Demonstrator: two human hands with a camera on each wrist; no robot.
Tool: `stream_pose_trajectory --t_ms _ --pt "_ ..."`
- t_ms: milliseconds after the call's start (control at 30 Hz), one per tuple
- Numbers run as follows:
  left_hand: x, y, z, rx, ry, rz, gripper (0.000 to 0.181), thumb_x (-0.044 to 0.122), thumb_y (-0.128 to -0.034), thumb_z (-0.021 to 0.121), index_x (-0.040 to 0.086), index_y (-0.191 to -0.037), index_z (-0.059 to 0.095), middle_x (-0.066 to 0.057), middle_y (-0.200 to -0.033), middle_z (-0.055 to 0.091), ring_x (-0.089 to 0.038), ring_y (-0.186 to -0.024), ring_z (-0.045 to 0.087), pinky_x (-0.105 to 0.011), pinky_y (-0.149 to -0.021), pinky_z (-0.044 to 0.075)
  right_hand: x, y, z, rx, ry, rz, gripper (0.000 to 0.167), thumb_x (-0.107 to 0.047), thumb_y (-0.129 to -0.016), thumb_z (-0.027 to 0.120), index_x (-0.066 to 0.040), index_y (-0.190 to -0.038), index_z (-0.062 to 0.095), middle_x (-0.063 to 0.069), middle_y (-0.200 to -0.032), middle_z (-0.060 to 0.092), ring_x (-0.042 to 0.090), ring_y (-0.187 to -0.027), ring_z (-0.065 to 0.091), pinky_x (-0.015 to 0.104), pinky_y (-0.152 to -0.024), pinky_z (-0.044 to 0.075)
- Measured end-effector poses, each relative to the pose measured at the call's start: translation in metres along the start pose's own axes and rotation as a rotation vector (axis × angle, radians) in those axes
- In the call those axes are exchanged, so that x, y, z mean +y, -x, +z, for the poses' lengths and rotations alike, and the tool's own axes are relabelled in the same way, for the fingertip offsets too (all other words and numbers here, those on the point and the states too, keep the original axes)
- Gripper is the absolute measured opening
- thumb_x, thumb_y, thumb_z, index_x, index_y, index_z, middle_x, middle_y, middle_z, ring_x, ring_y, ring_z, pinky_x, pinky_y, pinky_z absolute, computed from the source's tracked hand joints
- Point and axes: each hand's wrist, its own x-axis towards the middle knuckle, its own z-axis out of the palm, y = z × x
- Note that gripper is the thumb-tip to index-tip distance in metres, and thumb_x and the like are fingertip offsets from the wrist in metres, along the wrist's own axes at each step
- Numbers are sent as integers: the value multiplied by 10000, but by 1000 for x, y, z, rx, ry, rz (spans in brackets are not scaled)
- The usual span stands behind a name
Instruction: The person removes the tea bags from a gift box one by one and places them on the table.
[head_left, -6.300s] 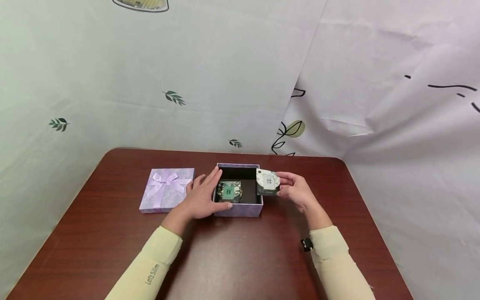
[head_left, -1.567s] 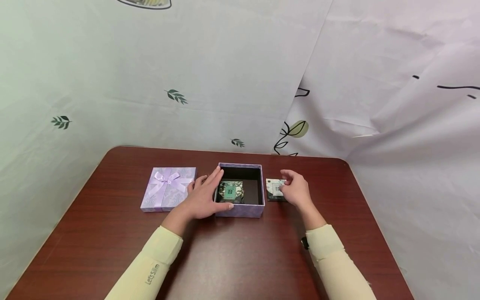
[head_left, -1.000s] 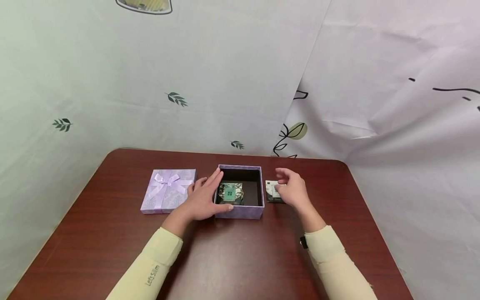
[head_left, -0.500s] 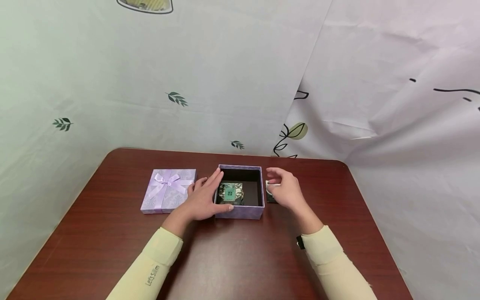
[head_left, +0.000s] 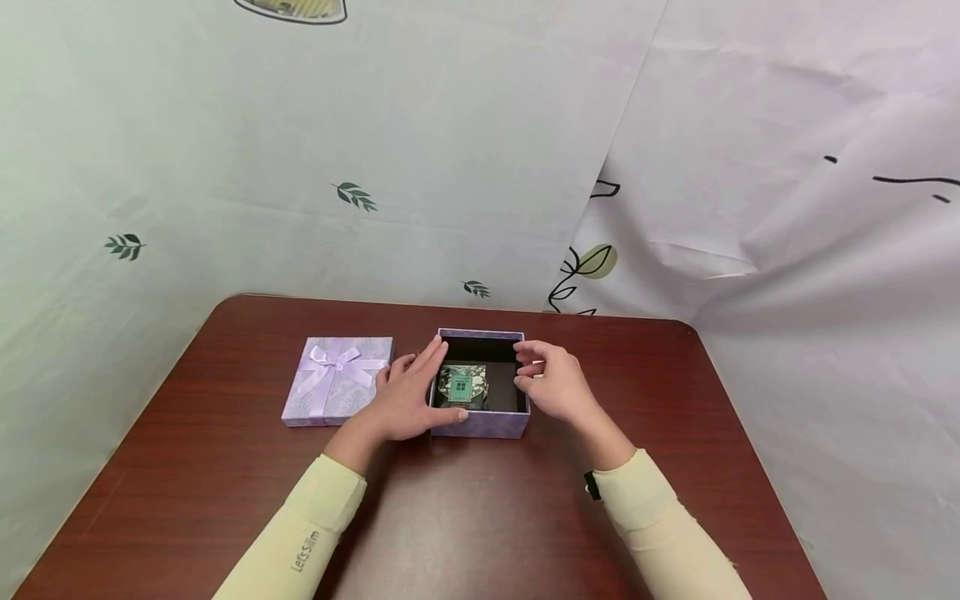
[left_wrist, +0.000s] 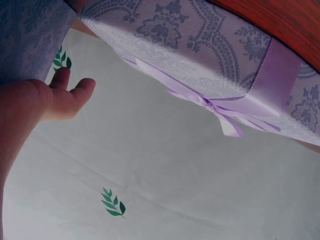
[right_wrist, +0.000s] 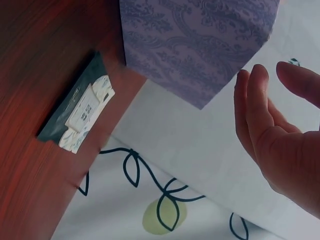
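Observation:
A purple patterned gift box stands uncovered on the table, its inside dark. A sachet with a green label lies in its left part. My left hand rests on the box's left side, fingers spread along the rim and thumb over the front edge. At the right rim is my right hand, fingers loosely bent and holding nothing; in the right wrist view, its fingertips appear beside the box's outer wall. A white and black sachet lies on the table right of the box, hidden by the right hand in the head view.
The box's lid, lilac with a ribbon bow, lies left of my left hand. Everything sits on a dark red-brown wooden table. Behind it hangs a pale cloth printed with leaves.
Earlier my right hand held the white and black sachet at the box's right rim, then put it on the table. Since then that hand has moved left to the rim. The left hand stays put.

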Motion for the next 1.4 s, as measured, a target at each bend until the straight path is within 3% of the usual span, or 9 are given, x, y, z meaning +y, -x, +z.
stream_pose_trajectory --t_ms 333,567,900,1133,1400 --pt "1 1 -1 -3 7 -2 1098 660 -799 709 212 -1625 142 89 -1664 28 -463 -1421 178 -687 -1024 96 -7 1 13 -105 54 18 461 33 -837 756 -32 -1281 654 99 -1168 683 212 -962 694 362 -784 555" --pt "2 1 -2 -3 6 -3 1108 702 -789 683 210 -1624 146 94 -1663 27 -444 -1423 179 -683 -1023 102 -10 -1 18 -132 105 18 446 9 -843 758 -45 -1274 658 103 -1164 683 221 -968 691 364 -795 552" --pt "2 1 -1 -12 -2 -8 1111 724 -790 664 220 -1625 132 100 -1662 15 -444 -1419 184 -684 -1020 110 -13 -6 27 -240 175 35 465 -29 -854 753 0 -1301 629 154 -1235 653 293 -1022 671 417 -820 540" --pt "2 1 -1 -9 19 -8 1083 638 -811 716 221 -1625 137 99 -1664 13 -444 -1418 183 -691 -1018 104 -12 -11 35 -282 238 25 487 -53 -856 760 22 -1315 614 167 -1184 660 313 -1047 642 450 -855 516" --pt "1 0 0 -11 12 -3 1101 687 -799 689 227 -1626 127 100 -1664 7 -438 -1418 183 -690 -1018 111 -16 -15 44 -321 317 28 528 -73 -846 777 37 -1331 599 160 -1145 664 281 -1016 618 462 -850 501"
